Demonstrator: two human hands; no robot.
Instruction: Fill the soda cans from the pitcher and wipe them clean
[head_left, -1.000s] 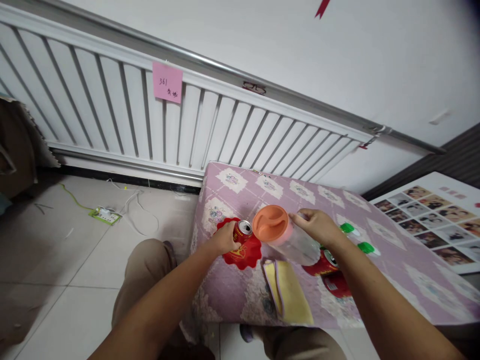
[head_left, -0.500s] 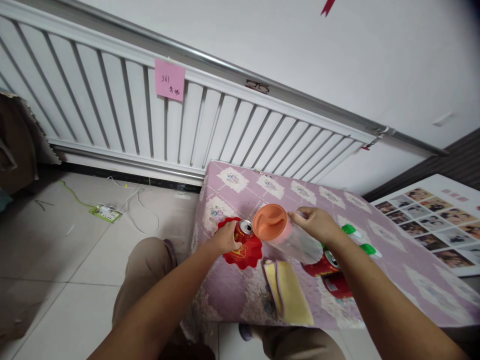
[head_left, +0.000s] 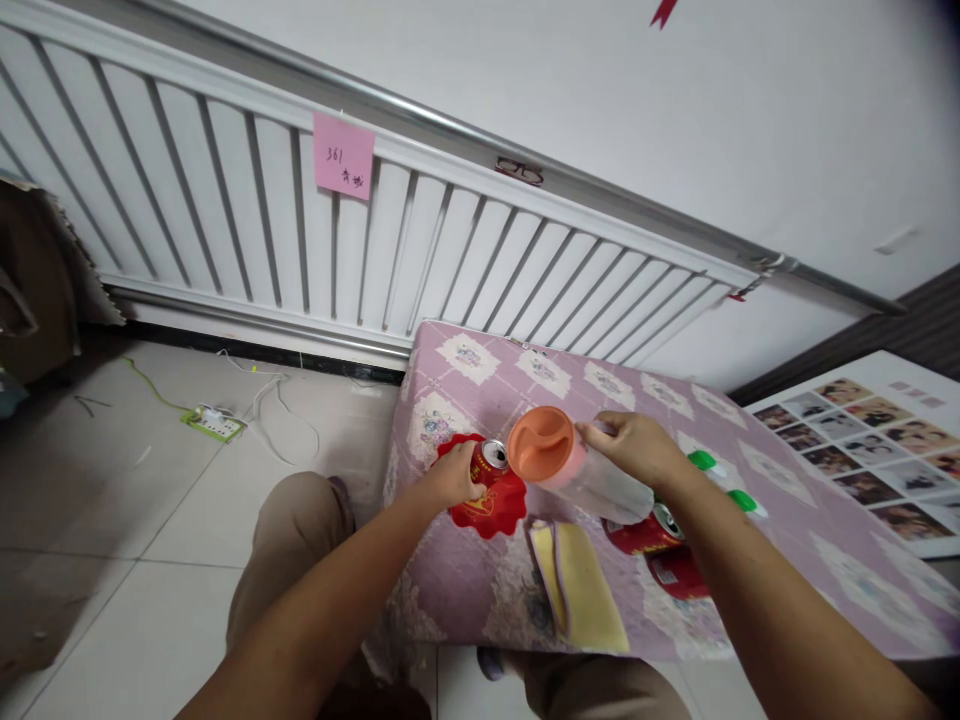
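My left hand is wrapped round a red can with an open top, which stands on a red scalloped mat. Gripped by its handle in my right hand is a clear pitcher with an orange lid. The pitcher is tilted, its lid end close beside the can's top. Whether any liquid is flowing cannot be made out. In front of the pitcher a folded yellow cloth lies on the flowered tablecloth.
Two more red cans lie or stand partly behind my right forearm, near green-topped items. A photo board is at the right. A white radiator runs behind the table. On the floor at left is a power strip with cords.
The view has shifted very slightly. Both hands keep their holds, and the can and tilted pitcher stay in nearly the same positions.
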